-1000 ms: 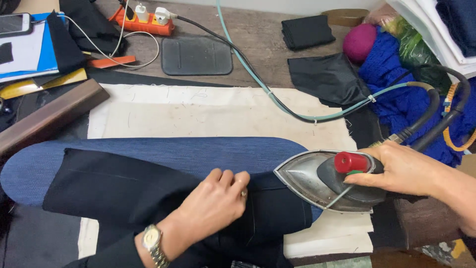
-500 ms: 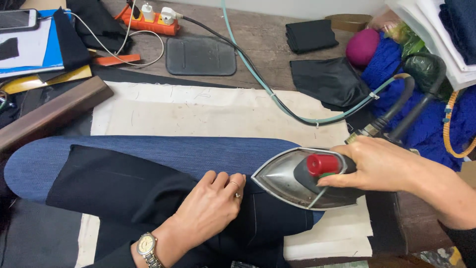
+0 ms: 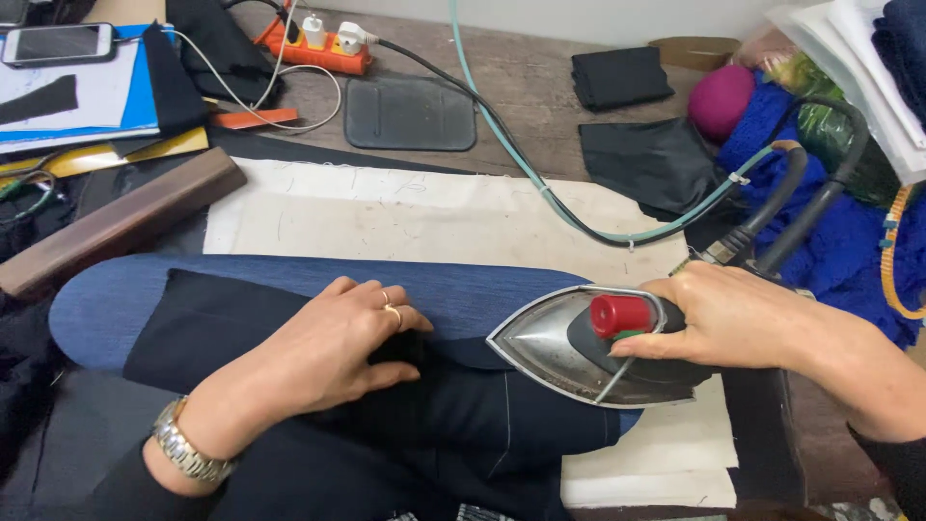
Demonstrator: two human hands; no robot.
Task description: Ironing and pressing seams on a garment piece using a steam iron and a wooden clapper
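Right hand: the right hand (image 3: 738, 314) grips the black handle of a steam iron (image 3: 579, 347), fingers wrapped around it beside the red knob (image 3: 620, 315).
Iron: it sits flat on the dark garment (image 3: 453, 415), its pointed tip aimed toward the left hand.
Left hand: the left hand (image 3: 333, 352) lies palm down on the garment, fingers curled and pinching a fold of the fabric just ahead of the iron's tip; rings (image 3: 390, 307) show on two fingers and a metal watch (image 3: 188, 452) on the wrist.
Garment: it is draped over a blue padded sleeve board (image 3: 289, 289), which rests on a cream cloth (image 3: 424, 217) spread on the counter (image 3: 521, 82).
Hoses: a green tube (image 3: 540, 183) and black cables (image 3: 781, 212) run from the iron's rear across the counter.
Background: an orange power strip (image 3: 323, 48), a dark mat (image 3: 410, 113), a phone (image 3: 58, 43) on blue-edged papers (image 3: 72, 106), a wooden block (image 3: 116, 232) and blue yarn (image 3: 839, 241) lie farther back.
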